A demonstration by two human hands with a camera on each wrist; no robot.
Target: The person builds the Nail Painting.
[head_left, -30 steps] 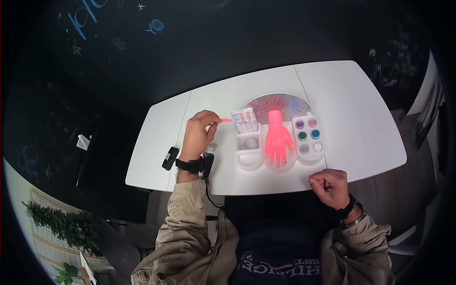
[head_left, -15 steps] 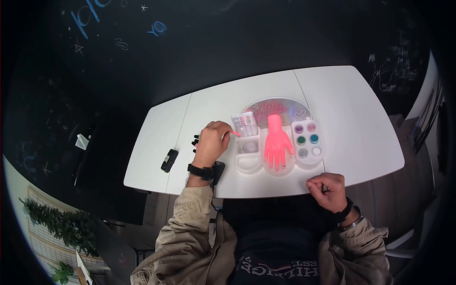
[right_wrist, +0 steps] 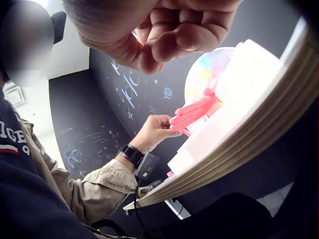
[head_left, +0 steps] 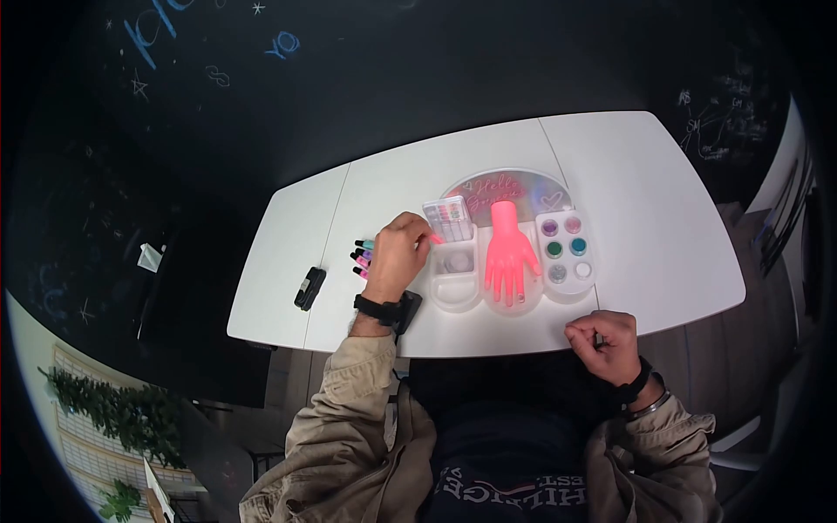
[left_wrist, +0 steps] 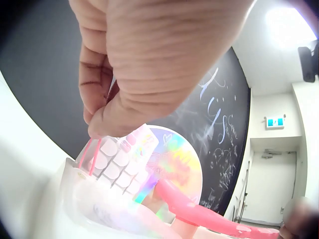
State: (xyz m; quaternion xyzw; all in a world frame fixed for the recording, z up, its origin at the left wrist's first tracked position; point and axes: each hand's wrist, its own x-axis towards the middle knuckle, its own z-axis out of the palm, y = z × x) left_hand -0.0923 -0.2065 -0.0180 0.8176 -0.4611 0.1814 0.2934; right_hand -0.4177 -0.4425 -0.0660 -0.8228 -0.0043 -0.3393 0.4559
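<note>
My left hand [head_left: 398, 257] pinches pink tweezers [left_wrist: 93, 158], whose two slim prongs point down at the left part of a white manicure stand [head_left: 455, 299]. Right beside the prongs, a clear case of press-on nails [left_wrist: 117, 162] leans upright in the stand's back left compartment. A pink model hand [head_left: 505, 253] lies palm down in the middle of the stand, with a small gem on one finger. My right hand [head_left: 608, 342] is idle at the table's front edge, its fingers loosely curled with nothing in them.
Small pots of coloured glitter [head_left: 554, 249] fill the stand's right side. A shiny half-round backboard [head_left: 532, 187] rises behind. Several small capped bottles [head_left: 360, 258] lie left of my left hand, and a black case [head_left: 309, 288] is farther left on the white table [head_left: 663, 218].
My left hand has moved right and towards me, bringing the tweezers over the stand's left compartments. The small bottles now show beside it. The right hand stays in place.
</note>
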